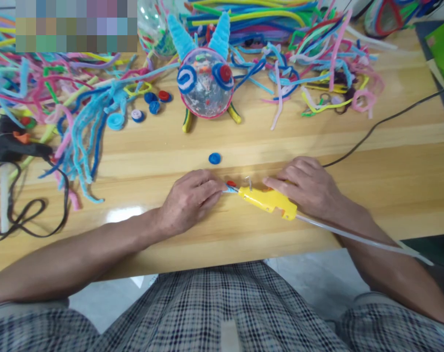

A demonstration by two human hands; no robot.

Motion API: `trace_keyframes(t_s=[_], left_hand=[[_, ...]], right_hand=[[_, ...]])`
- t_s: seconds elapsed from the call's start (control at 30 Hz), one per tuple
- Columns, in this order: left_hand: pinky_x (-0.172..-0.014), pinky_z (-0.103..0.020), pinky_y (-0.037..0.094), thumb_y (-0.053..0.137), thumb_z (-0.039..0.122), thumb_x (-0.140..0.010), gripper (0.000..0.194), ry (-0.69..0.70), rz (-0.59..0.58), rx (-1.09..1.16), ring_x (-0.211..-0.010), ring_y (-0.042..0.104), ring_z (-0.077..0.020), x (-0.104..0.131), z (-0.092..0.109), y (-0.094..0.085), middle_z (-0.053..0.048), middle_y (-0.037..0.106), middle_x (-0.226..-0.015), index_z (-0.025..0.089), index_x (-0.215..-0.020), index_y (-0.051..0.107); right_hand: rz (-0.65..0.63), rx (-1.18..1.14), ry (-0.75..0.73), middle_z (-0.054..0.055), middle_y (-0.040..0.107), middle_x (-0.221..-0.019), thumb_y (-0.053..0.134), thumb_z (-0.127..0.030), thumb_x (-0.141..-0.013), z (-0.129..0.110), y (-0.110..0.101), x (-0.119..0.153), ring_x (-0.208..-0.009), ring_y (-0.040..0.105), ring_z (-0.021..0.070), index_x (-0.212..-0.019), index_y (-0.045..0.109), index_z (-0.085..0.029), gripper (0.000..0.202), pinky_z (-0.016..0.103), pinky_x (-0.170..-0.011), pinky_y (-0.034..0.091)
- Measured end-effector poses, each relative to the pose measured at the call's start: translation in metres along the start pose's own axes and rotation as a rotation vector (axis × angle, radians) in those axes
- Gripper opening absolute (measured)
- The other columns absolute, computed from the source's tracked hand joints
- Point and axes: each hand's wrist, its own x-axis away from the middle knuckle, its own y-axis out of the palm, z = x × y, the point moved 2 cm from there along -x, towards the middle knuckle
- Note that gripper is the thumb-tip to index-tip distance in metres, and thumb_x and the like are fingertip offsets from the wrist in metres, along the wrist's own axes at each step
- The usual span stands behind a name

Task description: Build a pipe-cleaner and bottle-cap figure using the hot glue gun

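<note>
My left hand (194, 198) is closed, its fingertips pinching a small light-blue pipe cleaner piece (229, 189). Right by those fingertips sits a small red coil (231, 184). A yellow hot glue gun (266, 199) lies in the grip of my right hand (306, 186), its nozzle at the light-blue piece. From the gun's rear a long clear glue stick (346, 232) runs past my right forearm. Beyond my left hand is a blue coiled disc (215, 158). Farther back stands a clear ball figure (206, 90) with light-blue ears, coiled eyes and yellow feet.
Loose pipe cleaners (86, 127) spread over the table's left side, with more (317, 73) at the back right. A black glue gun (16, 142) with its cord lies at the left. A black cable (383, 120) crosses the right side. Several small coils (154, 107) sit left of the figure.
</note>
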Motion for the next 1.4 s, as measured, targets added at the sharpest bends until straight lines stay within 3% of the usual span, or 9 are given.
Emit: trace_keyframes(t_s=[0.7, 1.4], left_hand=[[-0.071, -0.028, 0.059, 0.062, 0.021, -0.107, 0.008, 0.01, 0.009, -0.022, -0.079, 0.067, -0.015, 0.0007, -0.0002, 0.0013, -0.002, 0.073, -0.087, 0.021, -0.112, 0.069], [-0.07, -0.026, 0.057, 0.065, 0.017, -0.105, 0.008, 0.008, 0.012, 0.01, -0.077, 0.065, -0.0148, -0.0005, 0.0002, 0.0007, -0.003, 0.07, -0.087, 0.018, -0.111, 0.07]], right_hand=[[-0.033, 0.01, 0.018, 0.005, 0.073, -0.097, 0.052, -0.015, -0.105, -0.0006, 0.0034, -0.0017, -0.094, 0.058, 0.0225, -0.136, 0.068, -0.024, 0.036, 0.04, -0.088, 0.044], [-0.014, 0.084, -0.007, 0.003, 0.073, -0.094, 0.051, -0.013, -0.108, -0.0033, 0.0002, -0.0053, -0.09, 0.057, 0.0205, -0.126, 0.07, -0.022, 0.028, 0.037, -0.088, 0.044]])
